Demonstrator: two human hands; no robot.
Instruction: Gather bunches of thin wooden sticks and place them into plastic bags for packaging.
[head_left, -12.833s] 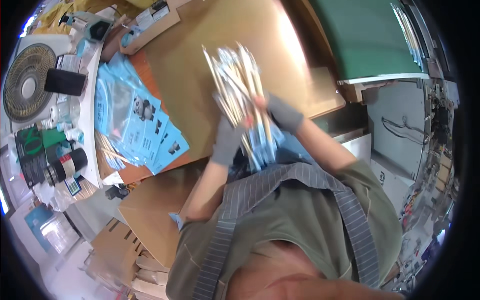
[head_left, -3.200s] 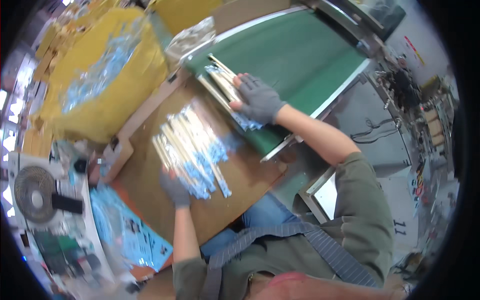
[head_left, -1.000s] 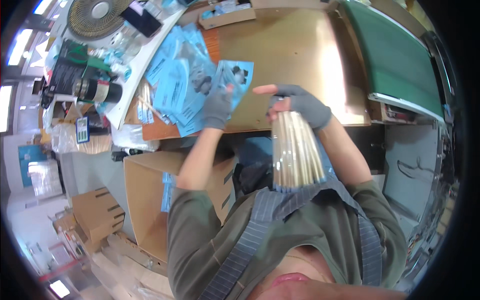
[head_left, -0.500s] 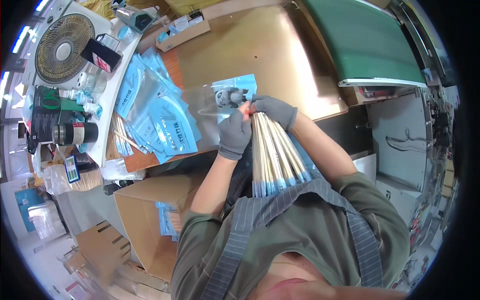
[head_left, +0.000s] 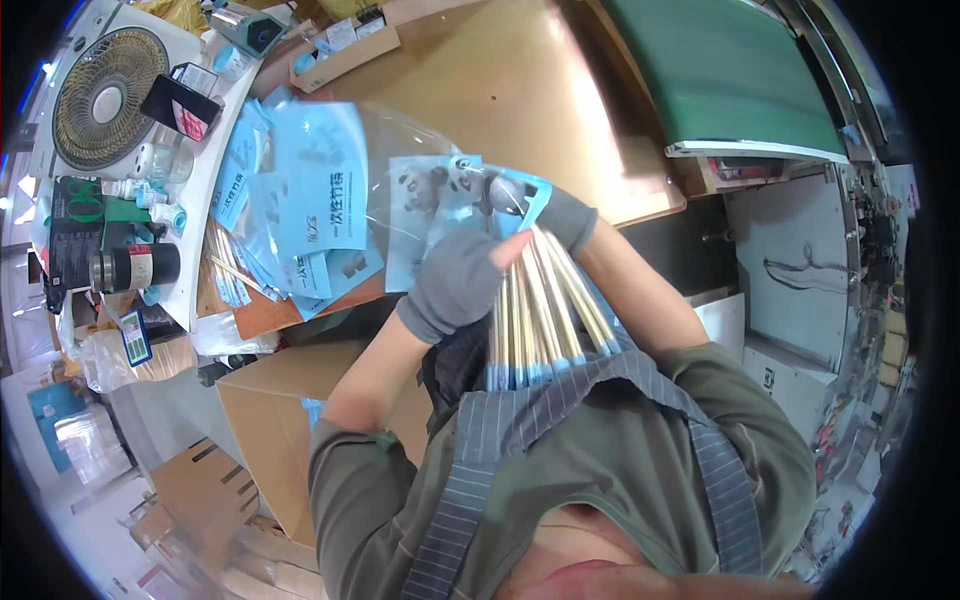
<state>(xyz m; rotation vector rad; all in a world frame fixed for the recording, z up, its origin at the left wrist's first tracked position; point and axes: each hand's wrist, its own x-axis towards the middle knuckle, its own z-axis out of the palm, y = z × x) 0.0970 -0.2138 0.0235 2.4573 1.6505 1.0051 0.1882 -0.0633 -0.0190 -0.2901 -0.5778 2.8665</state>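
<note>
A fan-shaped bundle of wrapped chopsticks (head_left: 545,315), pale with light-blue lower ends, rests upright against my apron. My left hand (head_left: 452,285), in a grey glove with a bare thumb tip, curls around the bundle's upper left side, its thumb against the tops. A clear and blue plastic bag (head_left: 415,205) printed with pandas stretches out above the bundle. My right hand (head_left: 562,220), also gloved in grey, is closed at the bag's right edge. Its fingers show only partly through the clear film. Blue bags (head_left: 320,190) lie piled at the left.
Left of the pile, a white table (head_left: 200,200) carries a fan (head_left: 108,105), a phone (head_left: 182,107) and a black flask (head_left: 138,268). A cardboard box (head_left: 265,400) stands below at the left. A green surface (head_left: 730,85) lies at the far right.
The printed bag has spread wider and moved left and over my right fingers. My left hand has come lower and left, with its thumb at the chopstick tops. The head view has shifted slightly.
</note>
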